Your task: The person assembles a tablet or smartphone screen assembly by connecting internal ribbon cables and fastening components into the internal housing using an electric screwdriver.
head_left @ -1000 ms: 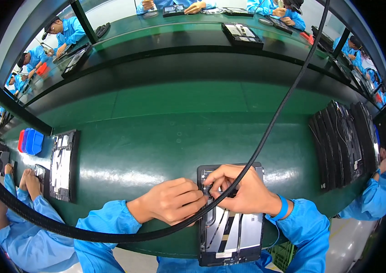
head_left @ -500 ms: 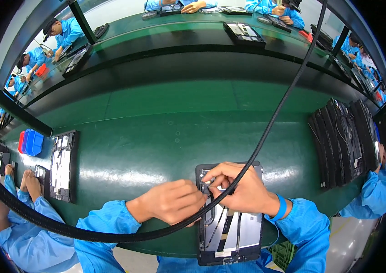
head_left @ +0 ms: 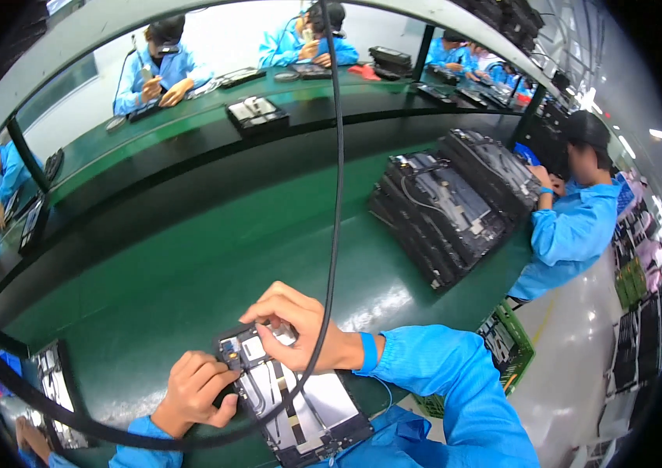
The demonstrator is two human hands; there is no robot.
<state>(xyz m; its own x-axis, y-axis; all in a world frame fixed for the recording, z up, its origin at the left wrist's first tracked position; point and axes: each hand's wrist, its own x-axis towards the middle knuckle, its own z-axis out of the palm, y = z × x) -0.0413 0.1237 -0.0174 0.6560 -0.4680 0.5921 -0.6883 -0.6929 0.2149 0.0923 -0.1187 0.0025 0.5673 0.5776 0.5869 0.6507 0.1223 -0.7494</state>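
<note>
An opened tablet lies tilted at the table's near edge, its black frame holding a pale panel, dark ribbon cables and small boards. At its upper left edge my left hand has bent fingers, the index touching the frame and the thumb apart. Over the tablet's upper end my right hand, with a blue band at the wrist, arches its index finger and curls the others. Whatever its fingertips hold is too small to make out. A thick black cable hangs across the view, in front of the right hand.
Stacked black device housings stand on the green table to the right. A co-worker sits beyond them. Another opened tablet lies at the left. A green crate is below the right edge. Across the shelf, several people work.
The view has swung right, bringing the stack and the right-hand co-worker into fuller view. My left hand has drawn slightly back from the right one, its thumb now apart from the fingers.
</note>
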